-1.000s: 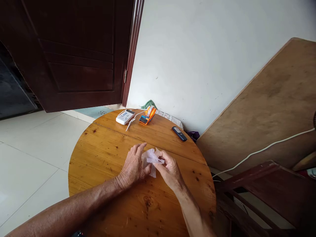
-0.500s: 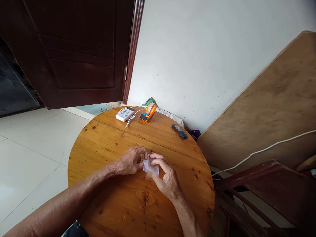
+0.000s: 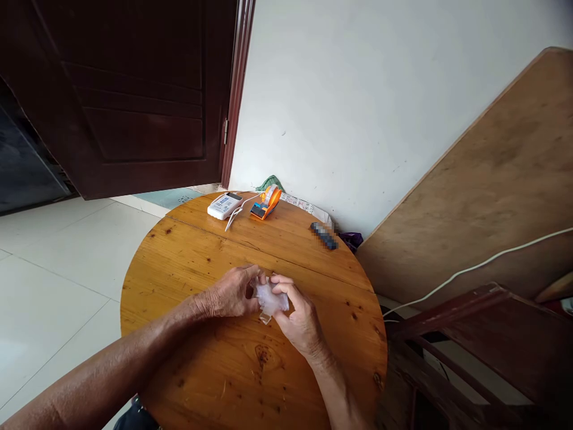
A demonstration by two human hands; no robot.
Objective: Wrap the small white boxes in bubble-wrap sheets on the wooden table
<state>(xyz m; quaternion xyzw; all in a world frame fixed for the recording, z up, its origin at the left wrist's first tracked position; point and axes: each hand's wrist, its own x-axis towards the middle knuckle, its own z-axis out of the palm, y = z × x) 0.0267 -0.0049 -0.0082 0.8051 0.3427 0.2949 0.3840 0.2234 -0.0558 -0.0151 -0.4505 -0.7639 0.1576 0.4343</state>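
Observation:
Between my two hands is a small crumpled piece of clear plastic film (image 3: 271,298), whitish where it bunches up, held over the middle of a round wooden table (image 3: 188,257). My left hand (image 3: 237,291) pinches its left side between thumb and fingers. On the right side, my right hand (image 3: 301,316) grips it with curled fingers above and the thumb below. A small clear flap hangs from the lower edge. Whether anything is wrapped inside I cannot tell.
At the table's far side lie a white power bank-like box (image 3: 224,206) with a white cable (image 3: 233,218), an orange tape dispenser (image 3: 267,203) and a dark blurred object (image 3: 324,235). A dark wooden chair (image 3: 483,334) stands at the right, a brown door (image 3: 147,113) at the back left.
My fingers have shifted slightly on the plastic film, and it looks more spread out, with a clear flap now showing at its lower edge. Both hands keep hold of it.

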